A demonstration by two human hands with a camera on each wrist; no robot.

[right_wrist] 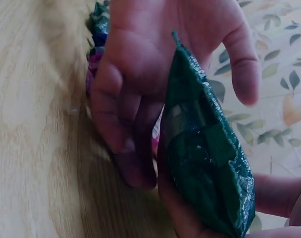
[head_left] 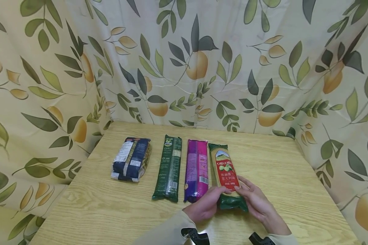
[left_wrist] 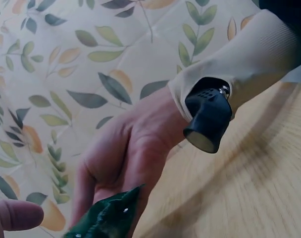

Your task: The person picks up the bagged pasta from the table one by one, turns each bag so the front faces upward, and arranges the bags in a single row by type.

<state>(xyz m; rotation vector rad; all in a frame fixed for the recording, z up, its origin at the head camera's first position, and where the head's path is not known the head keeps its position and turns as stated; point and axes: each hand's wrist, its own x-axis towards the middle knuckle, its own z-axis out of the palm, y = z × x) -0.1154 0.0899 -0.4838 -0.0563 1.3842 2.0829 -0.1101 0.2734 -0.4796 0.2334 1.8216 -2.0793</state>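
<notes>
far left on the table [head_left: 89,211] you've got the blue pack [head_left: 132,158], squat, lying flat, some of its contents showing down the right side. next, just apart, the dark green pack [head_left: 168,168], long and slim, barcode face up. then the purple pack [head_left: 197,170], also barcode up. all three lie roughly lengthwise away from you; looks like a deliberate row, spaced so each can be picked up without dragging its neighbour.

your left hand [head_left: 206,203] is at the near left edge of the red-labelled green pack [head_left: 227,168], thumb over the front, fingers bent round underneath. that pack is the row's right end, front label up, top leaning toward the purple pack and just beside it.

your right hand [head_left: 257,202] has the near right edge, thumb on the face, fingers round the side and under. both hands are only part closed, about the pack's thickness. fingers below suggest the near end is off the table; can't tell if the far end bears on it. likely reason for the two-sided hold: a long soft pack can sag or twist, and paired edges let you steer its angle.
</notes>
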